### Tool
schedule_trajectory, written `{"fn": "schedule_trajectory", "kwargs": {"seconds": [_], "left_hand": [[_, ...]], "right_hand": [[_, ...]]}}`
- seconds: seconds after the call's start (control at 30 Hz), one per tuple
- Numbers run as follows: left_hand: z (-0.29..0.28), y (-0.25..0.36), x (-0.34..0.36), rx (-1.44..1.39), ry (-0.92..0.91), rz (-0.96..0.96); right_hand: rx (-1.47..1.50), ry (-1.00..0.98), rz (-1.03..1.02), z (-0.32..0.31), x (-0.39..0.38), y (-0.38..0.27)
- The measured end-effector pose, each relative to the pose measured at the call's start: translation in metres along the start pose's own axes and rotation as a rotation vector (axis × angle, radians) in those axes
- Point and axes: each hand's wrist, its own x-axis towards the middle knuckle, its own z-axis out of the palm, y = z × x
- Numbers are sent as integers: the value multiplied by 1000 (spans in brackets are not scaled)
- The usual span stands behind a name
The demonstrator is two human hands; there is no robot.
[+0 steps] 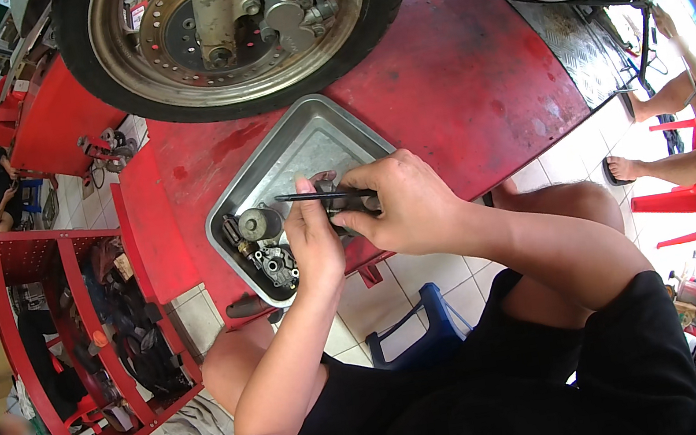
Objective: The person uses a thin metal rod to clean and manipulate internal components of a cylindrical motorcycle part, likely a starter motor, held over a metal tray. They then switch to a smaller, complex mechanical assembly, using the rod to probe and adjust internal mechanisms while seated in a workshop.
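Observation:
My right hand (403, 201) is closed around a thin black rod-shaped tool (309, 195), whose narrow end points left across the fingers of my left hand (316, 244). My left hand is closed over the tray, and its fingers hide most of what it grips. Both hands meet above a metal tray (218, 202) on the red work surface. Within the tray, left of my left hand, lie a round metal cylinder (259, 224) and a cast metal part with holes (276, 266). A slim brass-coloured fitting (243, 246) lies against the tray's left side.
A motorcycle wheel (260, 96) with a brake disc stands just beyond the tray on the red lift table (467, 49). At left is a red shelf cart (36, 341) full of parts. A blue stool (422, 332) stands below, and another person's legs (670, 163) show at right.

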Motion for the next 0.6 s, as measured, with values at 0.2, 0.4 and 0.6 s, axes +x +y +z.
{"fn": "schedule_trajectory", "kwargs": {"seconds": [0.2,0.4,0.6], "left_hand": [[1,-5,0,-9,7,57],[-14,-6,13,-95,130,-45],[-27,25,24,-133,300,-132]], "right_hand": [[23,-28,108,-4,1,-8],[-56,-111,190,-19,10,-9],[-432,-95,230,-40,27,22]]}}
